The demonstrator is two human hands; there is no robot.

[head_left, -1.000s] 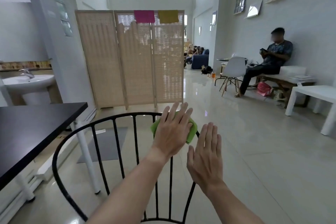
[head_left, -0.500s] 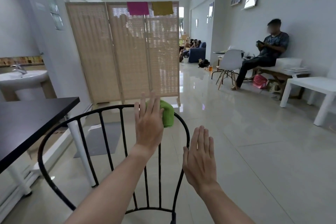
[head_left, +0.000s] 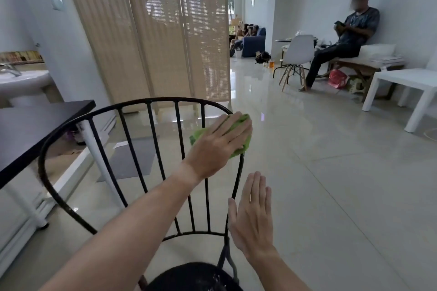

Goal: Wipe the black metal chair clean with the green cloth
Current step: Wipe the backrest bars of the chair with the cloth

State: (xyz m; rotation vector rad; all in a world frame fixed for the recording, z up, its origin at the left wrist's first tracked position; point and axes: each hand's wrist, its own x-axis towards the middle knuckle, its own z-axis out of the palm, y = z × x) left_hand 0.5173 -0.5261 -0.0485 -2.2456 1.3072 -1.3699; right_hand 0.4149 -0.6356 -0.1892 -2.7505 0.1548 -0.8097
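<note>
The black metal chair (head_left: 151,125) stands right in front of me, its curved back of thin upright bars facing me and its round dark seat at the bottom edge. My left hand (head_left: 220,144) lies flat with straight fingers on the green cloth (head_left: 244,139), pressing it against the right curve of the backrest rim. Most of the cloth is hidden under the palm. My right hand (head_left: 253,212) hovers flat, fingers together, just right of the chair's right upright, holding nothing.
A black-topped table (head_left: 35,130) with white legs stands at the left, close to the chair. A woven folding screen (head_left: 153,42) is behind. A person sits on a bench (head_left: 350,30) at the right, beside a white chair (head_left: 298,54) and a white side table (head_left: 406,82).
My left hand has slid the green cloth from the top of the backrest rim to the right and down its curve. The view has tilted down, showing the seat.
</note>
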